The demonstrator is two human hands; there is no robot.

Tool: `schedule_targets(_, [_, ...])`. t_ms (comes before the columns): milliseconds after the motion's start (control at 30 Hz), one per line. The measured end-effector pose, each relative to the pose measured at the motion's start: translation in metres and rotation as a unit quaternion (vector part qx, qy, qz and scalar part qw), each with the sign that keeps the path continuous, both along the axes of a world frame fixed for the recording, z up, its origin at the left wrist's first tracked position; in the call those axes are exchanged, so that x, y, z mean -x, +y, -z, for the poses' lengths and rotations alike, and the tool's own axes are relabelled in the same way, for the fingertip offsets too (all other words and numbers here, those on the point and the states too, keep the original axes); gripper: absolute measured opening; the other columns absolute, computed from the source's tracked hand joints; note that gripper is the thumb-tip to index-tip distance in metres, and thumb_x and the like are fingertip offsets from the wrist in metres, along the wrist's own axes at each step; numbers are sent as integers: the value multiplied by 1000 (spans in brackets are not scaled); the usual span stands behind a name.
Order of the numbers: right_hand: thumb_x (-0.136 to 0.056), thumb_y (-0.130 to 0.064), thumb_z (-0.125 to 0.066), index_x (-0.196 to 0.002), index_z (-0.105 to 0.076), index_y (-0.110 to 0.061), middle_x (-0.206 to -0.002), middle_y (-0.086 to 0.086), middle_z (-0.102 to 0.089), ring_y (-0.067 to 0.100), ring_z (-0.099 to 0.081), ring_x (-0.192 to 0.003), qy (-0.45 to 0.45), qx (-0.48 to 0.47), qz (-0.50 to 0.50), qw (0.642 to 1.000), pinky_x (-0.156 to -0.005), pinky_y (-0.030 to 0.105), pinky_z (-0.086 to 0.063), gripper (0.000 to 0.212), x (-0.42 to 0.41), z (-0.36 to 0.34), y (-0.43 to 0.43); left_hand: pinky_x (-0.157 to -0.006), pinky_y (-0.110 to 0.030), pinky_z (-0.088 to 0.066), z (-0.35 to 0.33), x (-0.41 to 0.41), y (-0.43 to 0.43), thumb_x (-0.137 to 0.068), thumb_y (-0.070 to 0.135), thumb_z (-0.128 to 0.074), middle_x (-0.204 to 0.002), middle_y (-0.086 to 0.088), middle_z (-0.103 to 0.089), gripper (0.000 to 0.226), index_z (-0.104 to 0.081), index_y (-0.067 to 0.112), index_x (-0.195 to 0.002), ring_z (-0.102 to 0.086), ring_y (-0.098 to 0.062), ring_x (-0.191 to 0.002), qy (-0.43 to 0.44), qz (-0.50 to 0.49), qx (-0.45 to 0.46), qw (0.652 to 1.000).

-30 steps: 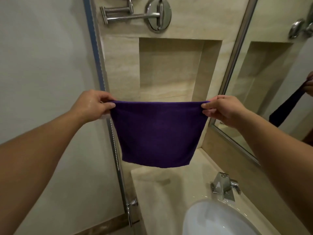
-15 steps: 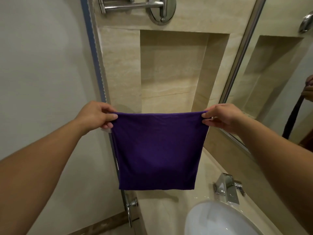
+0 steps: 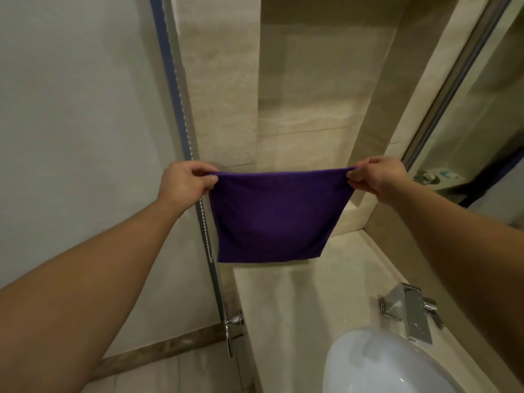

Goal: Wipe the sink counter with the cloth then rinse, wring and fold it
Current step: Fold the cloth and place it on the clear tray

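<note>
The cloth [image 3: 272, 217] hangs in the air above the table [image 3: 297, 302], stretched flat with its lower edge free. The left hand [image 3: 184, 181] pinches its top corner at 9 o'clock, and the right hand [image 3: 377, 177] pinches the corner at 3 o'clock. It looks soft, limp and light, perhaps damp, so it should sag wherever unsupported. The corners seem the best places to hold it for folding. The sink [image 3: 377, 364] lies at 5 o'clock of the cloth.
</note>
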State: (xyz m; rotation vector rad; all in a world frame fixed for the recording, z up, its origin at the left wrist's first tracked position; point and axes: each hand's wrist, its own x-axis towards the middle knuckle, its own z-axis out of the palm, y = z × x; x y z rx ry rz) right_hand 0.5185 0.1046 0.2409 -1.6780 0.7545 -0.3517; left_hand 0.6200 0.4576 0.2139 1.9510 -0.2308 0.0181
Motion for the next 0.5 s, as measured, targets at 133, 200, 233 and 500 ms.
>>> schedule_targets(133, [-81,16,-67,-77,-64,-5,-80,15,-64,25,-66,-76,-28,-8,-3,1000,-76,31,-64,21,11,23,0,-90,-37,-57,22,21,-5,-83,10,-77,-86,0,-73,17,-77,25,-90,-69,-20,-85,-60,-42,-30,997])
schedule_targets(200, [-79,20,-64,-78,-64,-3,-79,17,-61,24,-63,-72,-23,-25,-13,999,-66,24,-62,23,31,48,1,-91,-39,-56,47,41,0,-83,9,-77,-88,-4,-75,15,-79,18,-95,-71,-23,-88,-45,-32,-41,998])
schedule_targets(233, [-79,20,-63,-79,-65,-1,-81,19,-61,25,-63,-73,-11,-25,-16,1000,-64,23,-62,22,43,63,0,-92,-40,-56,61,53,3,-83,8,-78,-89,-5,-76,15,-79,16,-96,-72,-25,-89,-39,-23,-50,998])
schedule_targets(500, [-81,20,-63,-82,-66,0,-87,23,-61,27,-59,-74,58,-60,-33,996,-57,19,-58,20,130,147,3,-73,-27,-55,132,138,21,-85,6,-76,-81,5,-75,24,-77,31,-87,-69,-15,-78,29,62,-90,994])
